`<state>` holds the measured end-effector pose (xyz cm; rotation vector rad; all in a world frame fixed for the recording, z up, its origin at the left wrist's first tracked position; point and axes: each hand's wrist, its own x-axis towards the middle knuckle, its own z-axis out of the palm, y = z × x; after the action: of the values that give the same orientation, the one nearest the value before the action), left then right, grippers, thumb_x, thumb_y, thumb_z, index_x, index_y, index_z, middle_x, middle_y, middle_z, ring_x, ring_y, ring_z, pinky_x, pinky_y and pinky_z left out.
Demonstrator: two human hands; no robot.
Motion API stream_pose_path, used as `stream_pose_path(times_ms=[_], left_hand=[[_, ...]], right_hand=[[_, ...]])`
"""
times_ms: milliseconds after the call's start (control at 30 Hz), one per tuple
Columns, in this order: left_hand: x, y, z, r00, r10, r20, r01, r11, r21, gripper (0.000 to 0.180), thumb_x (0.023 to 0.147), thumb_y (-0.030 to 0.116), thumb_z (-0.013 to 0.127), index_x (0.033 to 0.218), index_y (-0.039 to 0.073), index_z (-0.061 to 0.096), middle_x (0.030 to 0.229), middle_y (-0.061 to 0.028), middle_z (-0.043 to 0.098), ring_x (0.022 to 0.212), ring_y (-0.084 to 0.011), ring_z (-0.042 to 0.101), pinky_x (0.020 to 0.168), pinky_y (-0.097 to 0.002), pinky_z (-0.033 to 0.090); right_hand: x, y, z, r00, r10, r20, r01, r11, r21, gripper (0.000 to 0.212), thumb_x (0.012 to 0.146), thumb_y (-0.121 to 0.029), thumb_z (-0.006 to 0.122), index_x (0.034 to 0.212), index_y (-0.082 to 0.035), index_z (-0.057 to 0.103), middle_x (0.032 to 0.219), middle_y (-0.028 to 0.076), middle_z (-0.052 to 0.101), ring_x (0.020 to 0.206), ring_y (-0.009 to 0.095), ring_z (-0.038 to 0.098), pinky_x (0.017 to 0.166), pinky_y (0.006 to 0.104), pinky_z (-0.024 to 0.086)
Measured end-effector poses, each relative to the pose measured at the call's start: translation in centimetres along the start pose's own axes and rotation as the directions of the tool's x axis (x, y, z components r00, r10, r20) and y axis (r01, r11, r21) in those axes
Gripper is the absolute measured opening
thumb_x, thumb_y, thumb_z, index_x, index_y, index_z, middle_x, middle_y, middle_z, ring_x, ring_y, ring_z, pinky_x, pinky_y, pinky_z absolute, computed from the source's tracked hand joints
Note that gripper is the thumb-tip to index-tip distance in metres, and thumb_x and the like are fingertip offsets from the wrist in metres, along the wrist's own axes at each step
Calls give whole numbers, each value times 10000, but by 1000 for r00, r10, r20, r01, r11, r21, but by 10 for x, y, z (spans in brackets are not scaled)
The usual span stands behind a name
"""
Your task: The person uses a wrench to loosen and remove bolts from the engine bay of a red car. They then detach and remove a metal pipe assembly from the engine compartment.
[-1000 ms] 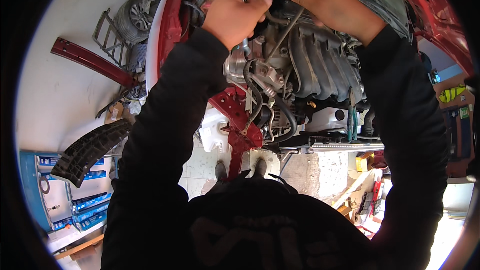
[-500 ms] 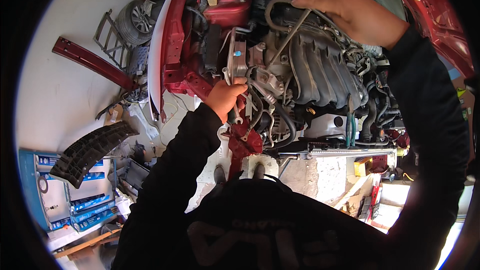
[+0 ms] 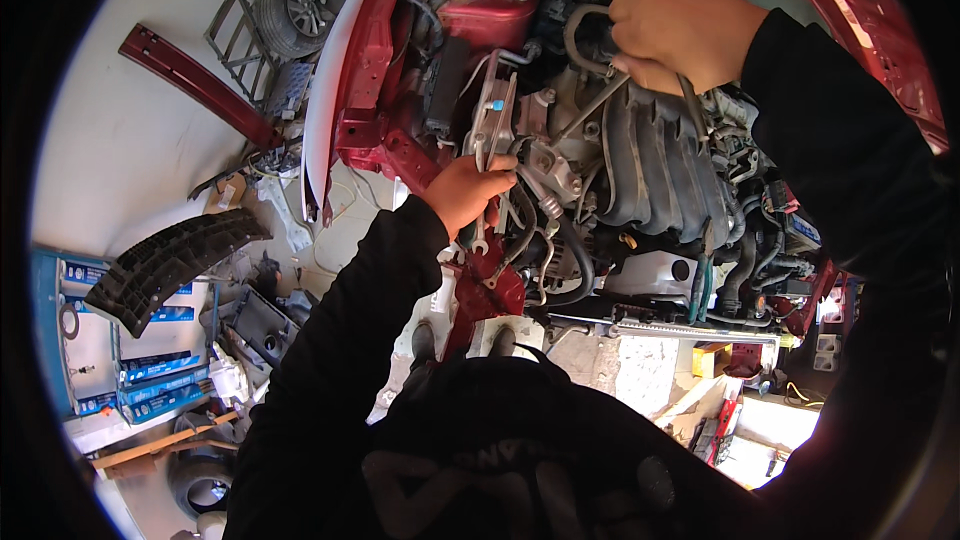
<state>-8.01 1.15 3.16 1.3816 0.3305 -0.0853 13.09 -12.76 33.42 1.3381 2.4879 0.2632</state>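
My left hand [image 3: 468, 192] is closed around a combination wrench [image 3: 480, 238], its open-jaw end showing below the fingers. It is beside the metal engine mount bracket [image 3: 490, 120] on the engine's left side. My right hand [image 3: 690, 25] is higher up, over the back of the engine, with its fingers wrapped around the upper end of a slim metal rod [image 3: 592, 108]. The rod slants down and left toward the bracket area; its lower tip is hard to make out. Just right of it lies the dark ribbed intake manifold [image 3: 655, 160].
Pliers with blue-green handles [image 3: 700, 285] rest at the engine's front, near a silver cover [image 3: 650, 278]. The red fender frame [image 3: 365, 90] borders the left. Beyond are a wheel [image 3: 290, 15], a black plastic part [image 3: 175, 265] and a blue-framed shelf with boxes [image 3: 50, 330].
My right hand has rolled over and lowered, its fingers now curled around the rod, which tilts flatter. My left hand keeps its wrench at the bracket. The whole view has shifted slightly.
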Motion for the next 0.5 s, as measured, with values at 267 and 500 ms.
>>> stream_pose_path(times_ms=[267,500], left_hand=[[-26,5,2,994,76,-83,-62,985,158,278,1058,232,632,1180,7,741,793,-47,677,532,-167,639,525,-341,500],[-138,-38,20,931,271,-245,-101,835,540,301,906,217,885,1079,15,745,778,-47,697,688,-118,633,651,-304,513]], right_hand=[[-2,-1,6,992,-89,-92,86,996,-32,147,929,-76,674,890,-29,541,849,123,526,872,354,527,837,478,454],[-24,-15,38,908,242,-343,-201,968,151,76,1064,-64,571,1026,-7,604,833,123,487,808,323,490,787,441,425]])
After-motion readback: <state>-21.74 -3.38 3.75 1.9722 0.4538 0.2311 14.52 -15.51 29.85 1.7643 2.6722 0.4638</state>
